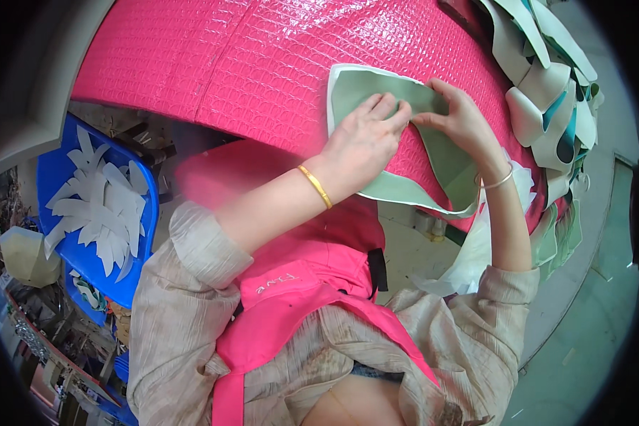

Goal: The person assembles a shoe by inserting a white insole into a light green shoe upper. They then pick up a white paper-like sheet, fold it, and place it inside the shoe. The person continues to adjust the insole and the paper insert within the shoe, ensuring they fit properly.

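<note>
A pale green curved sheet piece (447,167) with a white edge, shaped like a shoe upper, lies bent in a loop over the pink table's near edge. My left hand (362,145), a gold bangle on its wrist, has its fingers bent and closed on the inner edge of the piece; its thumb is hidden. My right hand (465,124), with a thin bangle, grips the piece's upper right edge between thumb and fingers. Both hands' fingertips are close together. The lower arm of the piece hangs past the table edge.
Shiny pink textured covering wraps the table (263,64). Similar pale pieces (547,106) with teal insides are heaped along its right edge. At left, a blue chair (60,145) carries many white strips (99,206). A translucent plastic bag (476,248) hangs beside my right forearm.
</note>
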`<state>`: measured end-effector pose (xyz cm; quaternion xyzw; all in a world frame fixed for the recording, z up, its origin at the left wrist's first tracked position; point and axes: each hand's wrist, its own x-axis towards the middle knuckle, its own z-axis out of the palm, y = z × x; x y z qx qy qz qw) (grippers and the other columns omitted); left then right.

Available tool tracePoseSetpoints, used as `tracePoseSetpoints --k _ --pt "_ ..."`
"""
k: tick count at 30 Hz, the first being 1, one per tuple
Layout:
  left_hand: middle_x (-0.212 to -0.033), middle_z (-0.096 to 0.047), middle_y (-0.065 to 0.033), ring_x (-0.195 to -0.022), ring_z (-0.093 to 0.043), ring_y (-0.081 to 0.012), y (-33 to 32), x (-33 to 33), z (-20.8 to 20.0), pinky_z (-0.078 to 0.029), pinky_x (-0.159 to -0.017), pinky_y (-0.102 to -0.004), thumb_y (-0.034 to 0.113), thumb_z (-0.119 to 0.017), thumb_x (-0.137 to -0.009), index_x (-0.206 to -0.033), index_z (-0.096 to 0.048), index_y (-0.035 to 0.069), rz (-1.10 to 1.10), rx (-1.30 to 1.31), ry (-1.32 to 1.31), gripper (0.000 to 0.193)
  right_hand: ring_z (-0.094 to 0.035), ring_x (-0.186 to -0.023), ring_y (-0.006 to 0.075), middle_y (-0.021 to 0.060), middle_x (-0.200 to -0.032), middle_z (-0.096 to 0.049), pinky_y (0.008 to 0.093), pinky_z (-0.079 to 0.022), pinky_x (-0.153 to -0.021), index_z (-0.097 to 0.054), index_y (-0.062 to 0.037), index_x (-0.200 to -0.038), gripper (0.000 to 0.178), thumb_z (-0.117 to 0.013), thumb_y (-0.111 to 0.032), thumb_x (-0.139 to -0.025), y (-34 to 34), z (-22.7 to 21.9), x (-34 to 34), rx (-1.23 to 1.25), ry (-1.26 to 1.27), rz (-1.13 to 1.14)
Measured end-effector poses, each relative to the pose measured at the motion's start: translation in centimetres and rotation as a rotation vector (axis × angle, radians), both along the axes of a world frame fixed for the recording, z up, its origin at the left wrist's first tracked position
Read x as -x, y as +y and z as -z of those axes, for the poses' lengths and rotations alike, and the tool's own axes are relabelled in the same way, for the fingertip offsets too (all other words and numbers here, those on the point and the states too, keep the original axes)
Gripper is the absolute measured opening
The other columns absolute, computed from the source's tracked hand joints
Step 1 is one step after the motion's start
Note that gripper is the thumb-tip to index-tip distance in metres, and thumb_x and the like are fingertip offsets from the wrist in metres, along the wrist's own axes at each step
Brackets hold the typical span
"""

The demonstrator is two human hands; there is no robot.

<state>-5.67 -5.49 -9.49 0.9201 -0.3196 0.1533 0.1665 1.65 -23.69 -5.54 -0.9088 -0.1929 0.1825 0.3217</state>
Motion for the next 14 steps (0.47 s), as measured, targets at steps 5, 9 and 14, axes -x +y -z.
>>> tracePoseSetpoints --k 5,9,14 --pt "-0.113 -0.051 -0.0064 -0.103 -0.049 -0.0235 0.3 -0.6 -0.2 -0.043 -0.088 -0.0335 0.016 -0.056 -0.075 -0.108 -0.056 0.002 0.049 0.045 0.135 0.035 -0.057 -0.079 0.0217 0.0135 -0.086 -0.059 0.0327 -0.044 -0.073 -0.051 0.0012 -0.097 0.036 -0.070 -0.010 -0.068 0.3 -0.7 0.0 0.199 -0.024 -0.014" --pt "-0.112 -0.051 -0.0052 -0.105 -0.048 -0.0241 -0.2 -0.7 0.7 -0.040 -0.091 -0.0321 0.017 -0.057 -0.077 -0.108 -0.056 0.006 0.062 0.142 0.013 0.034 -0.059 -0.083 0.0255 0.0144 -0.089 -0.058 0.0343 -0.044 -0.074 -0.051 0.0005 -0.098 0.036 -0.069 -0.009 -0.069 0.3 -0.5 0.8 0.163 -0.013 0.053" --pt "-0.115 -0.048 -0.0075 -0.112 -0.043 -0.0274 -0.4 -1.0 0.4 -0.035 -0.097 -0.0334 0.018 -0.059 -0.077 -0.114 -0.053 0.011 0.122 0.148 0.210 0.038 -0.056 -0.094 0.0278 0.0141 -0.107 -0.055 0.0377 -0.044 -0.082 -0.051 -0.0038 -0.105 0.038 -0.067 -0.010 -0.071 -1.1 0.0 1.2 0.233 -0.585 -0.095"
